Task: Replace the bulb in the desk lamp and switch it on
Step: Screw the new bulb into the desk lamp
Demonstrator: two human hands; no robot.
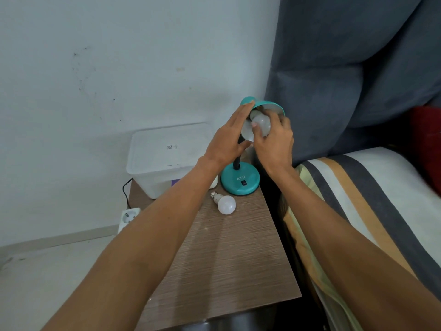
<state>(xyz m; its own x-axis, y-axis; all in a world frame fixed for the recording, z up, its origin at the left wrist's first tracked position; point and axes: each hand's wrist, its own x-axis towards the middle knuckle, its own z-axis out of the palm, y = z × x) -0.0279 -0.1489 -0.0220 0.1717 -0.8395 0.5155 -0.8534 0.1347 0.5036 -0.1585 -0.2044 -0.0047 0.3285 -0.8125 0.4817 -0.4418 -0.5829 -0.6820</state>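
A teal desk lamp stands at the back right of a wooden bedside table; its round base (239,181) carries a black rocker switch (243,183). The teal shade (263,103) is tipped toward me. My left hand (230,137) lies with straight fingers along the shade's left side, steadying it. My right hand (274,142) grips a white bulb (262,123) at the shade's mouth; the bulb's base is hidden inside. A second white bulb (225,203) lies loose on the table (229,254) in front of the lamp base.
A translucent plastic box (164,161) sits at the table's back left. A white power strip (127,217) with a black cable lies on the floor to the left. A bed with a striped sheet (358,201) and a grey headboard (346,68) borders the table's right.
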